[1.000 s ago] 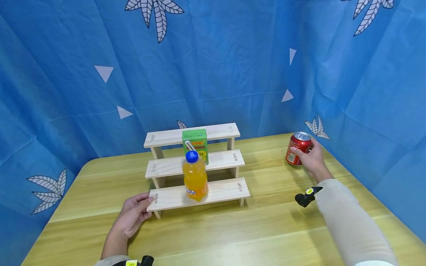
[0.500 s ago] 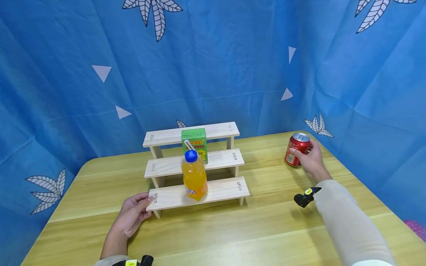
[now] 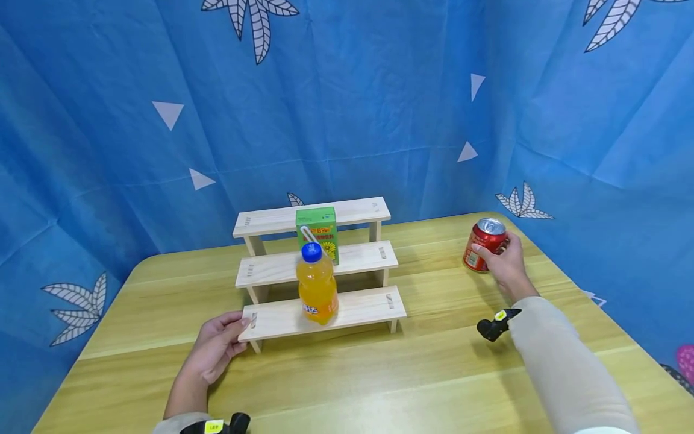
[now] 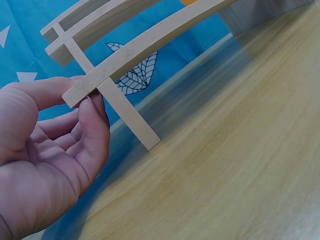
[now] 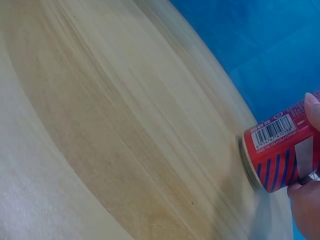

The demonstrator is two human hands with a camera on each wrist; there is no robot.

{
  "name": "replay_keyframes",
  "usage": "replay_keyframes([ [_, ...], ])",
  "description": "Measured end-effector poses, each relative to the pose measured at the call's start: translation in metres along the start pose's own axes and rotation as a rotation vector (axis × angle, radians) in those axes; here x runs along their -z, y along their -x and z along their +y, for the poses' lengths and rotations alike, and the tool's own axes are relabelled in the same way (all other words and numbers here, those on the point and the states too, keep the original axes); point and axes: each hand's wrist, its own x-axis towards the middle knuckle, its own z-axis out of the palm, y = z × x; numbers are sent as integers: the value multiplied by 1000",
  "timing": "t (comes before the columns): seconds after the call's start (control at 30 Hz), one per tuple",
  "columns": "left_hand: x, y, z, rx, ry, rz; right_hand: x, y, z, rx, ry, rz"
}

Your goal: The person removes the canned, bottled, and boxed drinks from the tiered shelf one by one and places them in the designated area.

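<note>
Within the right hand, in the head view, is the red can, thumb and fingers curled round its side. Well to that hand's left stands the wooden rack; the left hand pinches the near end of its lowest board. To the right of the left hand, the orange bottle stands on that board; beyond it, the green carton is a level higher. Count: one can, one bottle, one carton, one rack of three boards.

The left wrist view shows thumb and finger closed on the board's end, a support just beyond them.

In the right wrist view the can's base is near the table; whether they touch, I cannot tell. The step seems to be gripping the can while steadying the rack; moving it would call for a firm, level hold.
</note>
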Motion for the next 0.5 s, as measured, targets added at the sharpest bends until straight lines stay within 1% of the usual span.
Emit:
replay_keyframes([
  [0.23, 1, -1, 0, 1, -1, -9, 0, 3, 0, -20, -16, 17],
  [0.5, 1, -2, 0, 0, 7, -10, 6, 3, -9, -27, -32, 7],
])
